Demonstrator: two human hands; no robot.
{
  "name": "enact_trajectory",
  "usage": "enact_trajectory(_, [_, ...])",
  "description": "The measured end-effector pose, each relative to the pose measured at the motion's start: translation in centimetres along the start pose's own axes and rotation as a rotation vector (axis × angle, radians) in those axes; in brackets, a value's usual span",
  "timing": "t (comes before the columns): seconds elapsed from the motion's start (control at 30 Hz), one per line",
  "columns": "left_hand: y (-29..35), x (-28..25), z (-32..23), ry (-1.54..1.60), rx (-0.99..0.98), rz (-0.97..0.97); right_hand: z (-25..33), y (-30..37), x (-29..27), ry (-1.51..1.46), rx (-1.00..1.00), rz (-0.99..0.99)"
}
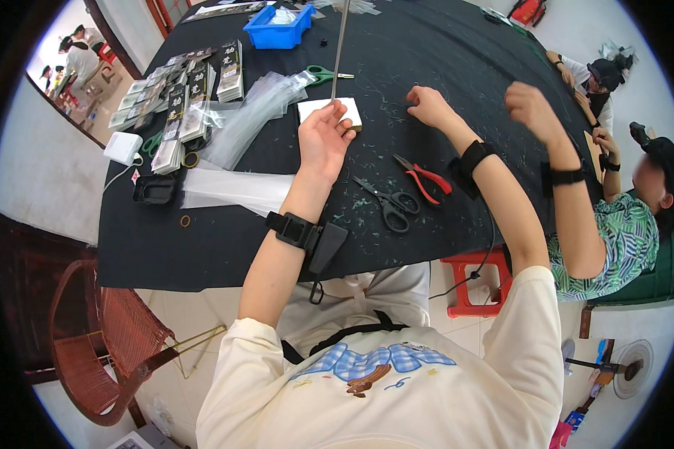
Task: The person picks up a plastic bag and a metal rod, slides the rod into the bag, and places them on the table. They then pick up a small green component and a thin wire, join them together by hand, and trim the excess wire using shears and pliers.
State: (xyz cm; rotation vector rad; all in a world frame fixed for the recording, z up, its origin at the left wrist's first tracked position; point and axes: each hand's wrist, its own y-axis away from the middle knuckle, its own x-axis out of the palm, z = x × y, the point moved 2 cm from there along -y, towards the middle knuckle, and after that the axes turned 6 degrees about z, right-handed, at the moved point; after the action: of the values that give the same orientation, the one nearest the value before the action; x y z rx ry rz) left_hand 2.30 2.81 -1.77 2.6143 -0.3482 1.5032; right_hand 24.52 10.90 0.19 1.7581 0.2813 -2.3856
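My left hand is half turned palm up, its curled fingers closed at the lower end of a thin grey rod that rises to the top edge. Just behind those fingers lies a small white-topped block. My right hand hovers over the black cloth to the right, thumb and fingers drawn together; whatever they may pinch is too small to see. Black-handled scissors and red-handled pliers lie between my forearms. Green-handled scissors rest beyond the block.
Clear plastic sleeves and stacked printed packets cover the left side, near a blue bin and black tray. Green scraps dot the black tablecloth. At right, a co-worker's raised hand is close to my right arm.
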Motion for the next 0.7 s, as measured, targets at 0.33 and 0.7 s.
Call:
enact_trajectory(0.33, [0.1,-0.2,-0.2,0.001,0.012,0.001,0.2,2.2,-0.5,-0.114,0.015,0.291])
enact_trajectory(0.7, [0.3,0.8,-0.8,-0.048,0.038,0.021,2.3,3.9,-1.1,-0.103,-0.254,0.356])
